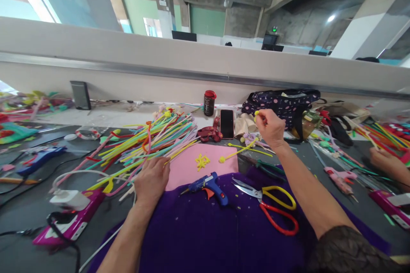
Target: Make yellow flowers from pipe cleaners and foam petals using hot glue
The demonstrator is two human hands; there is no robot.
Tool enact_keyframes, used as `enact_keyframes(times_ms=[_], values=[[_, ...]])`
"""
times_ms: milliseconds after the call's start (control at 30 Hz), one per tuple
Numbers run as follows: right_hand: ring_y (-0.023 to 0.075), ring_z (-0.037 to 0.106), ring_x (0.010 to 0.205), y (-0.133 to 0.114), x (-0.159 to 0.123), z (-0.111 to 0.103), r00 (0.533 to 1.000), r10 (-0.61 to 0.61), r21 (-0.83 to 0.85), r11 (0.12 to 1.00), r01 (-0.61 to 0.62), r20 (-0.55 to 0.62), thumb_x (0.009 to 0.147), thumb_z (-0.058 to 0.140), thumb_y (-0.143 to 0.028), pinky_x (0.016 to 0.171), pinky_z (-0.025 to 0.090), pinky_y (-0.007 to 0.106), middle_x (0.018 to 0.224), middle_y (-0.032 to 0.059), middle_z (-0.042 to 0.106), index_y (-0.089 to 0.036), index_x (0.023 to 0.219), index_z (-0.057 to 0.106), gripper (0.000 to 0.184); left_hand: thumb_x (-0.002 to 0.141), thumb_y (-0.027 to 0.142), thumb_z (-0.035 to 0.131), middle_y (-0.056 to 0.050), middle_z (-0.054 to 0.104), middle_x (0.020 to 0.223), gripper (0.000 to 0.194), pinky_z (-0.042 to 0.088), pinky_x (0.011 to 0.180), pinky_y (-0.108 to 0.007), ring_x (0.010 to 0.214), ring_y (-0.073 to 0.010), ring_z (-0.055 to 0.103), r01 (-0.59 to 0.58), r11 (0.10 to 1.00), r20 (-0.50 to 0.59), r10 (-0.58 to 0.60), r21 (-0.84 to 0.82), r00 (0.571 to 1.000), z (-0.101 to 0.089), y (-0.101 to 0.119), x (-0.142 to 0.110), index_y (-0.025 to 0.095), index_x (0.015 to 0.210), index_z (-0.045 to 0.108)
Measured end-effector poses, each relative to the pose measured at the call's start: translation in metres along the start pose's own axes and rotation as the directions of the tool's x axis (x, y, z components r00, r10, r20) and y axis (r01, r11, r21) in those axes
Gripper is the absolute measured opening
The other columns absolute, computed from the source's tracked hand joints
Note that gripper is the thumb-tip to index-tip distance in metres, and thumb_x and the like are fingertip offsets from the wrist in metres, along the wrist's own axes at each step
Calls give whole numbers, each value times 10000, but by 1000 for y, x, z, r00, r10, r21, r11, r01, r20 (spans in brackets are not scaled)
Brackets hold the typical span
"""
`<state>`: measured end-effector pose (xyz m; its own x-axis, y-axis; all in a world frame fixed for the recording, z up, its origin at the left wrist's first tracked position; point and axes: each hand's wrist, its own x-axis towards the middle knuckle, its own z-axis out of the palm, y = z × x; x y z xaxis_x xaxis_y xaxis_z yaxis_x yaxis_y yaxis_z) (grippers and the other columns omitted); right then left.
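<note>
My right hand [271, 128] is raised over the back of the desk, its fingers pinched on a small yellow fuzzy ball [256, 113]. My left hand [151, 181] rests palm down at the left edge of a pink sheet [184, 166], touching the ends of a pile of coloured pipe cleaners [128, 151]; its fingertips are partly hidden. On the sheet lie a yellow pipe-cleaner flower shape [202, 161] and a yellow stem with a balled end [222, 159]. A blue glue gun [208, 187] and scissors with yellow and red handles [278, 201] lie nearer me on purple cloth [192, 234].
Power strips [81, 217] with cables lie at left and right. Behind stand a phone [226, 123], a red-lidded bottle [209, 103] and a patterned bag [282, 104]. Green-handled pliers [270, 168] lie below my right forearm. Another person's hand [386, 162] is at the right, near a pink glue gun [341, 179].
</note>
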<state>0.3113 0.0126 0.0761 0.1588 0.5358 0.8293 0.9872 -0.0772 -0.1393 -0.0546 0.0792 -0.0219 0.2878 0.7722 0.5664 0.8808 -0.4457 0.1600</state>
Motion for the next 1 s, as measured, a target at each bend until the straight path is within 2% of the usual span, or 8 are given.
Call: enact_keyframes(times_ms=[133,233,367,433,500,600,733,1000], values=[[146,569,610,-11,3,-27,979,142,156,980,-119,-144,829,466,-306,623,433,260,796,63,644,-165,849,582,183,837,297,414,-40,651,962,255,396,824,-293,951,-205,551,-3,999,-26,2,-51,1000,-1,1,-1,207,912,641],[138,576,604,-43,-9,-55,950,293,493,846,-204,-110,800,518,-306,578,458,259,791,42,636,-182,846,548,136,831,287,422,-42,653,958,251,396,842,-292,969,-201,555,17,989,-42,-23,-147,999,-5,6,0,209,920,644],[80,494,427,-103,-44,-76,875,295,816,335,-471,384,756,544,-210,370,369,185,671,-13,607,-203,739,532,21,799,331,463,-41,662,946,250,446,746,-272,831,-172,602,168,869,75,-150,-466,986,-25,24,2,200,904,647],[71,467,376,-128,-66,-68,742,140,727,149,-670,656,723,567,-191,343,366,176,576,-31,584,-190,715,548,20,781,382,483,-45,676,884,285,463,611,-250,718,-156,613,315,669,281,-163,-673,946,-39,39,3,180,909,638],[82,510,406,-146,-84,-51,633,11,631,69,-773,774,724,567,-203,358,388,176,572,-25,603,-177,698,546,42,767,428,499,-58,678,817,327,429,481,-219,639,-152,614,458,437,512,7,-774,859,-52,56,1,156,895,626],[91,531,434,-156,-97,-23,584,-4,583,47,-811,812,736,549,-206,384,405,176,547,-34,603,-176,692,527,57,711,415,584,-57,674,765,375,407,425,-188,593,-141,611,609,295,671,194,-736,716,-59,76,-3,149,975,600],[82,513,474,-153,-94,-5,623,17,615,148,-775,782,732,543,-183,405,392,165,569,-43,573,-169,705,534,32,634,376,666,-9,621,606,363,348,353,-154,449,-98,552,692,247,733,152,-678,664,-47,81,-10,129,890,593],[70,476,502,-156,-90,-5,678,-118,651,436,-621,726,760,523,-177,465,394,168,608,-49,519,-166,739,548,35,651,288,641,14,614,566,218,324,322,-133,396,-81,541,703,143,717,167,-696,676,-36,80,-16,139,789,562]])
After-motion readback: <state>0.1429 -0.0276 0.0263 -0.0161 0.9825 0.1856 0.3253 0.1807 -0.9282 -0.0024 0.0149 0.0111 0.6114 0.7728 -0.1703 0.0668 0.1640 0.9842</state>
